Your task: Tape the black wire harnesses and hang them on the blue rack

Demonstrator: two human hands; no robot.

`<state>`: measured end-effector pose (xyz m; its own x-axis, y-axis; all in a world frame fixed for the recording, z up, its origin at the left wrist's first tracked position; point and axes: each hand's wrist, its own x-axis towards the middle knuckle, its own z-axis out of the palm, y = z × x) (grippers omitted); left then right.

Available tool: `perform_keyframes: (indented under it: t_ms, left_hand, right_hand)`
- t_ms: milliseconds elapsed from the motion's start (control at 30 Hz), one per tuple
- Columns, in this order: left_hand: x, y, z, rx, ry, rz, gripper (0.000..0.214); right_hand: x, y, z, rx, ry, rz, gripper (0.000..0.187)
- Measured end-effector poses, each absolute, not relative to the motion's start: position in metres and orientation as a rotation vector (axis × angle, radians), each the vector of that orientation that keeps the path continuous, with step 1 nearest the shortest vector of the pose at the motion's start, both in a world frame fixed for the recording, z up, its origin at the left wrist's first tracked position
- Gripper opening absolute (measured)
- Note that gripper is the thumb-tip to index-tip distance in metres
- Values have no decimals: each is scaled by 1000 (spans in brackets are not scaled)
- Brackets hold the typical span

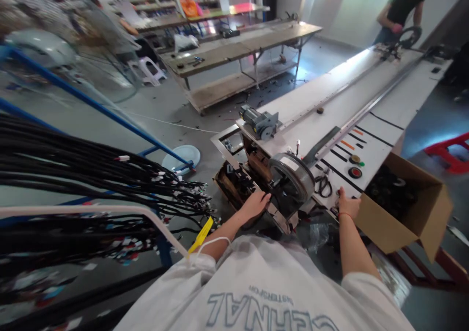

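Observation:
A round grey motor hub (292,179) lies at the near end of a long white assembly table (384,106). My left hand (255,204) rests on the table's metal end frame just left of the hub, fingers spread and flat. My right hand (348,206) sits at the table's near edge right of the hub, fingers curled on the edge; whether it holds anything I cannot make out. Black scissors (323,185) lie between the hub and my right hand. Red and green push buttons (354,166) are set in the tabletop nearby.
An open cardboard box (406,209) of dark parts stands at my right. A rack of black cables (91,184) with tagged ends hangs at my left. A small grey motor (262,122) sits on the table. Another person (401,8) works at the far end. Wooden benches (249,42) stand behind.

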<state>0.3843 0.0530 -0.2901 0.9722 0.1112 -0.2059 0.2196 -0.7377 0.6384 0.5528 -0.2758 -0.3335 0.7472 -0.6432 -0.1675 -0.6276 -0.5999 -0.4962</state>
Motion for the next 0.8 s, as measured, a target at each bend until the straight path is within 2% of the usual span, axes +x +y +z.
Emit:
perform_keyframes:
  t_ms: [167, 300, 467, 600, 800]
  left_hand:
    - [382, 53, -288, 2330, 198, -152, 38]
    - [364, 67, -297, 2293, 119, -145, 38]
    - [333, 88, -314, 2286, 157, -207, 47]
    - [331, 81, -317, 2262, 140, -161, 51]
    - [355, 63, -309, 2240, 177, -161, 45]
  right_hand:
    - [554, -284, -343, -2388, 976, -19, 86]
    - [560, -290, -356, -2391, 948, -9, 100]
    - [563, -294, -362, -2395, 966, -23, 91]
    - [562, -291, -358, -2399, 924, -32, 96]
    - [560, -285, -350, -2385, 940, -42, 92]
